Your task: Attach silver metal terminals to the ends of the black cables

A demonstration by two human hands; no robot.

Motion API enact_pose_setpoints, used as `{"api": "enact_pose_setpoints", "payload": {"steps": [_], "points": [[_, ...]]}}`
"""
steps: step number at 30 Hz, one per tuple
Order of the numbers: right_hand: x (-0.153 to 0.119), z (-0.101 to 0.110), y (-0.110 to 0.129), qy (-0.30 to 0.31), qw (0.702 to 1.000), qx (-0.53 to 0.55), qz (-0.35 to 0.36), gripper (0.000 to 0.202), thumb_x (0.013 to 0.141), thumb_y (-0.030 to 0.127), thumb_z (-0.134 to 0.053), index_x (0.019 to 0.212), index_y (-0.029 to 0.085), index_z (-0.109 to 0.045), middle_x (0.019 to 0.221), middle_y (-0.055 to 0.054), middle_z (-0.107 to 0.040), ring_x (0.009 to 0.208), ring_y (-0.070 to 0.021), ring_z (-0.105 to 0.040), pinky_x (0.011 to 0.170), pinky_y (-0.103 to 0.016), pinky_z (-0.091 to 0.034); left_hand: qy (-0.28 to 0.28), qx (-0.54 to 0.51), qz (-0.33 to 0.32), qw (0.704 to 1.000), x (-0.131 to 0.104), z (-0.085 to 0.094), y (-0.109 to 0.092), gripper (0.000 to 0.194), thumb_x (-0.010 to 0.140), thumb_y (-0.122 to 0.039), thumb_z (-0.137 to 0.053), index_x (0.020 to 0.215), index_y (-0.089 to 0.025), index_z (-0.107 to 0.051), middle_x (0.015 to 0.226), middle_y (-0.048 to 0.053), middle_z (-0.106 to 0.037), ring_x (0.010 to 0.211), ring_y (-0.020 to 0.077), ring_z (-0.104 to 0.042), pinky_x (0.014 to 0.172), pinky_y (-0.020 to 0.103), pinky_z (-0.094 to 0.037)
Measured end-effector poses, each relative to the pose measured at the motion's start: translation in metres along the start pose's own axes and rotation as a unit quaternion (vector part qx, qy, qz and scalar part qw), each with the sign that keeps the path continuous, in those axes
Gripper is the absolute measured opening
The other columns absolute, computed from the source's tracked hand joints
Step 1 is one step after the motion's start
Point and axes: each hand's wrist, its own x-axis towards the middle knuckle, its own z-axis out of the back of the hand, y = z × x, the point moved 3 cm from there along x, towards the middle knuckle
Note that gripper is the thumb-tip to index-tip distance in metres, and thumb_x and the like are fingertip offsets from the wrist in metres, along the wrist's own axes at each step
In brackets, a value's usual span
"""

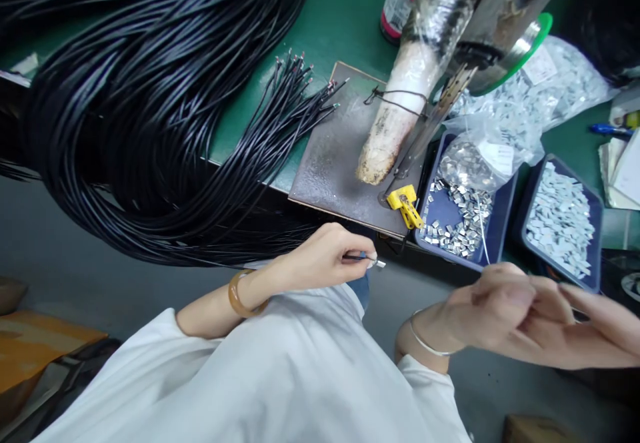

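My left hand [345, 256] is closed in front of the bench edge, with a bracelet at its wrist. It pinches a thin black cable [353, 256], and a small shiny metal piece [381, 264] sits at the cable's end, just past the fingertips. On the right, my right hand [525, 316] is raised near the camera, its thumb and index finger together and the other fingers stretched out to the right. A thin silvery wire-like strip [483, 230] runs from those pinched fingertips up over a blue tray [504, 220] of small metal clips [467, 226].
A large bundle of black cables [165, 110] drapes over the green bench [330, 13]. A metal plate [325, 163] carries a wrapped white-tipped tool [395, 116] and a yellow clip [406, 206]. A second tray [597, 250] holds pale pieces; plastic bags [545, 90] lie behind.
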Motion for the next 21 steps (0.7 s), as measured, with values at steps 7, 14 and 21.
{"api": "enact_pose_setpoints", "payload": {"steps": [7, 14, 21], "points": [[0.03, -0.019, -0.057, 0.133, 0.966, -0.22, -0.026, 0.01, 0.082, 0.03, -0.07, 0.08, 0.021, -0.064, 0.068, 0.002, -0.067, 0.059, -0.0135, -0.067, 0.058, -0.026, -0.05, -0.036, 0.074, -0.012, 0.997, -0.015, 0.012, 0.006, 0.017, 0.088, -0.02, -0.063, 0.096, -0.015, -0.077, 0.089, 0.006, -0.075, 0.078, 0.0149, -0.067, 0.073, 0.025, -0.049], [0.06, -0.032, -0.102, 0.248, 0.927, -0.282, 0.011, 0.01, 0.079, 0.027, -0.056, 0.07, 0.023, -0.055, 0.084, -0.005, -0.071, 0.08, -0.0202, -0.067, 0.068, -0.031, -0.049, -0.389, 0.364, 0.047, 0.845, -0.008, 0.098, 0.01, 0.02, 0.089, -0.023, -0.064, 0.107, -0.02, -0.069, 0.117, 0.011, -0.067, 0.115, 0.0301, -0.058, 0.098, 0.044, -0.047], [0.063, -0.035, -0.089, 0.315, 0.889, -0.334, -0.002, 0.009, 0.075, 0.026, -0.054, 0.068, 0.023, -0.05, 0.073, -0.003, -0.063, 0.066, -0.0173, -0.055, 0.066, -0.031, -0.04, -0.304, 0.426, 0.101, 0.846, -0.014, 0.098, 0.022, 0.026, 0.087, -0.009, -0.051, 0.106, -0.013, -0.069, 0.097, 0.011, -0.066, 0.085, 0.0234, -0.066, 0.076, 0.035, -0.05]]}}
